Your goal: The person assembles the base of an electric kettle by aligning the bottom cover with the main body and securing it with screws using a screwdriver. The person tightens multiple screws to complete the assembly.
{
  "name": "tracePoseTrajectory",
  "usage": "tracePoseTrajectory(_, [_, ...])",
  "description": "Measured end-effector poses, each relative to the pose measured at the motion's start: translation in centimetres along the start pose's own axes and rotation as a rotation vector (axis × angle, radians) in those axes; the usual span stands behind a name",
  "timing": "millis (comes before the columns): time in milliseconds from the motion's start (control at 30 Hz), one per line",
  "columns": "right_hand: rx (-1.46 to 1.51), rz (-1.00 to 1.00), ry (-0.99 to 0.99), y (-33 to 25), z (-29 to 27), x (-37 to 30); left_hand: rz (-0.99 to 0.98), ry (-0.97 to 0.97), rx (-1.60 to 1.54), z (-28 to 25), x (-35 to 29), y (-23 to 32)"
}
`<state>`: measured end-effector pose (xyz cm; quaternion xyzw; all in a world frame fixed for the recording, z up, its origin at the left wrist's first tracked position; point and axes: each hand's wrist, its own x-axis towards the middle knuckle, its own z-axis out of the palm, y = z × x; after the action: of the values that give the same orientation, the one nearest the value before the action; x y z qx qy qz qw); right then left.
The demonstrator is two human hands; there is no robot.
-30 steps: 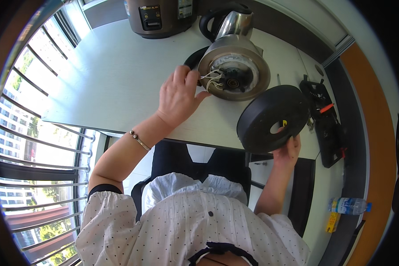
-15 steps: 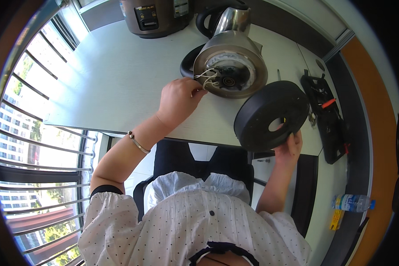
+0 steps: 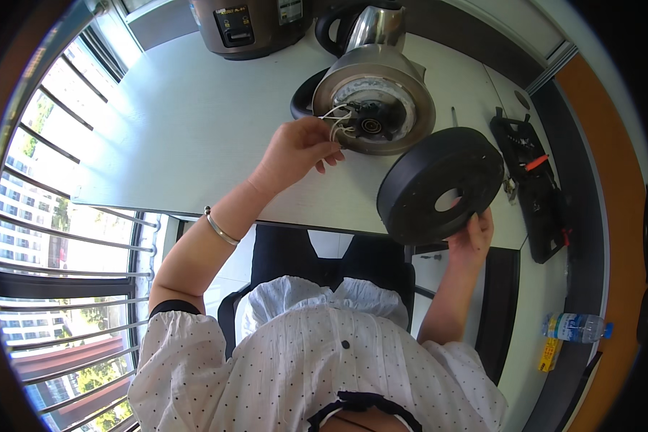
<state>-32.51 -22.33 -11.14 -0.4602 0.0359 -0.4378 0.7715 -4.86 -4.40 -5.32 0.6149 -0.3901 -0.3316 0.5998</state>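
an upturned silver metal kettle (image 3: 381, 65) seemingly bares thin white wires (image 3: 344, 129) to the left hand (image 3: 299, 147), its pinch unclear, while the right hand (image 3: 473, 234) pinches a black plastic ring (image 3: 435, 173) aside.

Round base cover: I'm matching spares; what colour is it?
The round base cover is black, best seen in the head view.

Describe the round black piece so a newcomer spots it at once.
On the white table, find the steel kettle showing its wired underside. Right of it, the right hand holds the round black cover. Unlike the kettle, it is matte black, pierced by one hole.
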Motion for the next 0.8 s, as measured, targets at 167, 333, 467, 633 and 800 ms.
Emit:
tracePoseTrajectory(167, [0.022, 0.000, -0.008, 0.0, 0.1, 0.0, 0.039, -0.074, 0.014, -0.6, 0.4, -0.2])
tracePoseTrajectory(333, [0.017, -0.006, -0.008, 0.0, 0.2, 0.0, 0.271, 0.270, 0.589, 0.6, -0.1, -1.0])
tracePoseTrajectory(467, [0.031, 0.000, -0.016, 0.0, -0.1, 0.1, 0.580, 0.440, 1.050, 0.5, 0.0, -1.1])
tracePoseTrajectory(633, [0.048, 0.004, -0.043, -0.1, -0.1, 0.1, 0.615, 0.516, 1.120, 0.5, 0.1, -1.0])
tracePoseTrajectory(800, [0.053, 0.003, -0.050, -0.1, 0.0, 0.1, 0.786, 0.534, 1.150, 0.2, 0.7, -0.3])
